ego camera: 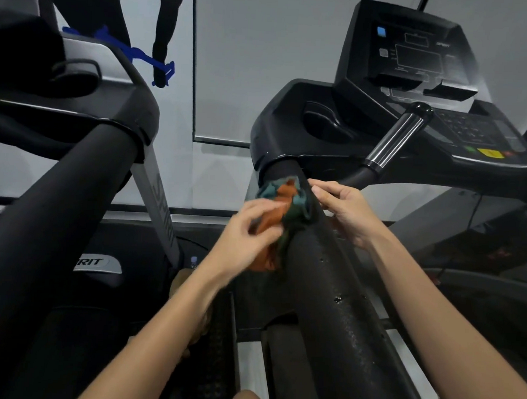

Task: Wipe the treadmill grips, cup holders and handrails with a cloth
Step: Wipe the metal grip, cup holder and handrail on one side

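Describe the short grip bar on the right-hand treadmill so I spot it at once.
Start at the right-hand treadmill's console. Just below its screen, a short grip bar slants down toward the right hand. Unlike the matte black handrail under the cloth, it has a shiny metal sleeve.

On the grey post point(161, 202) of the left treadmill point(56, 186) we read big letters going down: SPIR, then blur. A silver badge point(98, 263) low on it says RIT; its start is hidden. The small word on the right treadmill's point(291, 124) console point(419, 54) is too blurry to read.
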Demonstrator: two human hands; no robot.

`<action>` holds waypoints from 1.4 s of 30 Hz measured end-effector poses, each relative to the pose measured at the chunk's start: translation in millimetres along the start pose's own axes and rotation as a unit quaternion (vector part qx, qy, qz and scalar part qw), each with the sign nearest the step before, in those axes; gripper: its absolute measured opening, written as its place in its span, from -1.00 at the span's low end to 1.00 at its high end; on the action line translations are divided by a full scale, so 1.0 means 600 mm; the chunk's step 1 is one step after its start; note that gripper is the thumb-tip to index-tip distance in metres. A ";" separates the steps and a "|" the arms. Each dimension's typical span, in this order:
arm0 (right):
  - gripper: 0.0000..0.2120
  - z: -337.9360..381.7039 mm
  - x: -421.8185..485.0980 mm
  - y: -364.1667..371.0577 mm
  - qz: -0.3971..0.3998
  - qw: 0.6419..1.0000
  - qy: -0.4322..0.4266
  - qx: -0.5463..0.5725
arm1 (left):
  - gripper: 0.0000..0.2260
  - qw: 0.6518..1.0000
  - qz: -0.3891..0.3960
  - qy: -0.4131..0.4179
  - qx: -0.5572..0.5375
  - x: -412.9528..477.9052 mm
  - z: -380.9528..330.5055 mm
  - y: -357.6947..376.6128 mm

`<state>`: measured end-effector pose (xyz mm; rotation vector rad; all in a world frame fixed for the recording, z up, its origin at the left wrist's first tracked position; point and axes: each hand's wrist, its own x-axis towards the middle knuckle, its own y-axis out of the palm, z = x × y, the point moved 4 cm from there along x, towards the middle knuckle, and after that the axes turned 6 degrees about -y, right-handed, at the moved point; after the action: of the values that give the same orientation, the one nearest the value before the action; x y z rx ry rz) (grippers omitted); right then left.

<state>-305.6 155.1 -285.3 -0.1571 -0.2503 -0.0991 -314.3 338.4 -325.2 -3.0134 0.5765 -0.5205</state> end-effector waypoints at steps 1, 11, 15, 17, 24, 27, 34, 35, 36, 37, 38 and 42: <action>-0.74 -0.002 0.001 -0.001 0.000 1.000 -0.001 0.001 | -0.60 1.000 0.014 0.015 0.002 -0.022 -0.001 0.006; -0.69 0.003 -0.014 0.012 -0.022 1.000 0.000 0.003 | -0.45 0.994 0.057 -0.071 0.061 0.075 -0.019 0.001; -0.68 0.002 -0.027 0.011 -0.038 0.999 0.019 0.021 | -0.55 0.995 0.037 -0.078 0.049 0.080 -0.012 -0.002; -0.69 0.002 -0.031 0.009 -0.035 0.999 0.024 0.021 | -0.68 0.998 0.014 -0.057 0.021 0.052 -0.007 -0.005; -0.75 -0.002 -0.046 0.006 -0.026 0.999 0.025 0.029 | -0.68 0.997 0.063 0.039 0.015 -0.056 -0.015 0.016; -0.77 -0.003 -0.046 0.008 -0.024 0.999 0.024 0.034 | -0.68 0.998 0.044 0.023 0.049 -0.005 -0.013 0.006; -0.71 0.000 -0.050 0.008 -0.022 0.999 0.025 0.039 | -0.69 0.999 -0.014 -0.046 0.025 0.062 -0.003 -0.001; -0.71 -0.002 -0.049 0.008 -0.025 0.998 0.026 0.046 | -0.72 0.999 -0.024 -0.044 0.004 0.048 -0.001 0.000; -0.71 -0.003 -0.049 0.009 -0.027 0.998 0.027 0.056 | -0.74 0.999 -0.030 -0.041 -0.015 0.031 0.003 0.001; -0.72 -0.005 -0.048 0.009 -0.028 0.997 0.029 0.064 | -0.72 0.998 -0.036 -0.035 -0.029 0.012 0.006 0.003; -0.73 -0.008 -0.047 0.010 -0.027 0.997 0.030 0.072 | -0.68 0.998 -0.040 -0.031 -0.035 -0.008 0.009 0.005; -0.79 -0.011 -0.043 0.007 -0.026 0.997 0.030 0.073 | -0.61 0.998 -0.026 0.008 -0.052 -0.062 0.010 0.017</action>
<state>-328.5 160.3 -299.0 -0.0024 -0.2017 -0.1363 -348.5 341.9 -343.4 -3.1335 0.5439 -0.5350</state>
